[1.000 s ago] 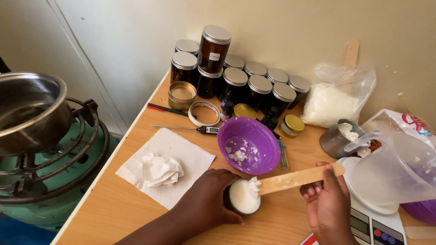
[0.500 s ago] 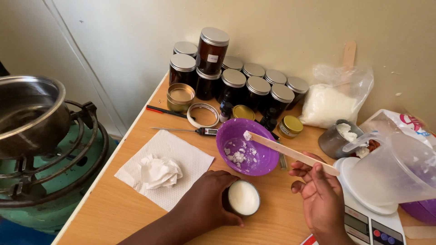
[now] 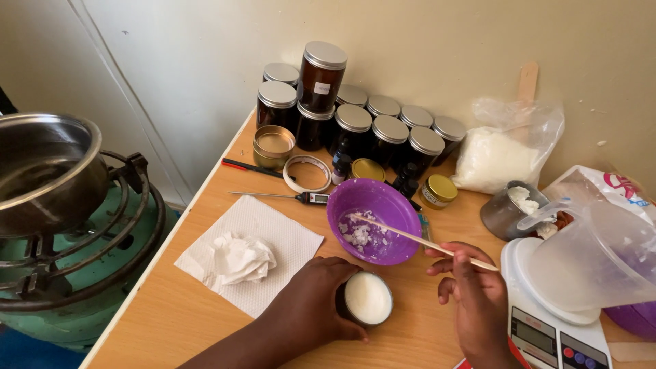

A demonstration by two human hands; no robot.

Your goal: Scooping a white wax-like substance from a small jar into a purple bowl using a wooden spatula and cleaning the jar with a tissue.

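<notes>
While the purple bowl (image 3: 374, 220) serves as the landmark, the entries run left to right.

Stove: a green gas ring (image 3: 68, 260) carrying a steel pot (image 3: 44, 174) stands well left of the bowl, beside the table.
Tissue: a crumpled tissue (image 3: 236, 256) lies on a paper napkin (image 3: 287, 242), left of the bowl.
Left hand (image 3: 307, 307): wraps around a small jar (image 3: 367, 298) just below the bowl.
Progress: the jar appears full to the brim with white cream; white scraps are in the bowl; no lid is on the jar.
Right hand (image 3: 475, 297): pinches a wooden stick (image 3: 410, 236), its tip inside the bowl.
Scale: a kitchen scale (image 3: 547, 335) carries a tilted clear jug (image 3: 594, 260), right of the bowl.
Surface: a wooden table (image 3: 171, 314) against a pale wall; dark lidded jars (image 3: 355, 126) stand behind the bowl.
</notes>
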